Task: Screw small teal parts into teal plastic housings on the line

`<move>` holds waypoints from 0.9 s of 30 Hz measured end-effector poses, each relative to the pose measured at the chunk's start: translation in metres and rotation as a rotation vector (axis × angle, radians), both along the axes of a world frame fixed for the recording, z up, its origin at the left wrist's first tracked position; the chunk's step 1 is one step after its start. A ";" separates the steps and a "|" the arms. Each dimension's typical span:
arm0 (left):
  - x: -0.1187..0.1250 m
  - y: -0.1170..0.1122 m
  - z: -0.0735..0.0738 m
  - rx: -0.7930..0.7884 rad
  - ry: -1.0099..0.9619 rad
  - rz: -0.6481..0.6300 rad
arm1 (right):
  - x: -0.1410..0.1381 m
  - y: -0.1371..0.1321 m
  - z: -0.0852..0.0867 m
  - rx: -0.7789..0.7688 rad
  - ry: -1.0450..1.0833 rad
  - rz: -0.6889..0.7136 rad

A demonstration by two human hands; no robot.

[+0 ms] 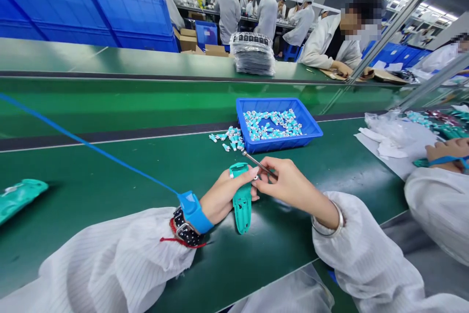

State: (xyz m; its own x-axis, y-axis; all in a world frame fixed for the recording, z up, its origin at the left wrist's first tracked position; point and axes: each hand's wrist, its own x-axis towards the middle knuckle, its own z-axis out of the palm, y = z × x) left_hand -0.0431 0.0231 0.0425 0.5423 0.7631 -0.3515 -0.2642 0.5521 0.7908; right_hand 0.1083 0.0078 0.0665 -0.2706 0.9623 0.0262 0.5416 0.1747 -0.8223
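My left hand grips a teal plastic part, a long moulded piece standing upright on the green bench. My right hand pinches a thin metal tool, and its tip points up and away from the teal part. My two hands nearly meet at the top of the part. A blue wrist strap circles my left wrist beside a dark patterned watch. A metal bangle sits on my right wrist. White striped sleeves cover both forearms.
Ahead stands a blue tray of small teal-and-white parts, with more loose on the belt. A co-worker's hand rests at right near plastic film. Another teal part lies at left.
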 end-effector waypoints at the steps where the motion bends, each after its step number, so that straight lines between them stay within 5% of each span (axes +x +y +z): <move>1: 0.001 -0.001 -0.002 0.021 -0.008 0.024 | -0.003 -0.001 -0.003 0.031 0.004 -0.013; 7: 0.000 -0.002 0.001 0.146 0.057 0.067 | -0.005 -0.001 -0.009 0.047 0.250 -0.043; 14: -0.002 -0.016 0.015 0.323 0.258 -0.389 | 0.006 -0.003 0.016 -0.254 0.505 -0.019; 19: -0.002 -0.026 0.019 0.362 0.287 -0.461 | 0.003 -0.013 0.022 -0.451 0.587 0.056; 27: -0.006 -0.035 0.038 0.373 0.300 -0.562 | 0.011 -0.030 0.024 -0.408 0.629 0.175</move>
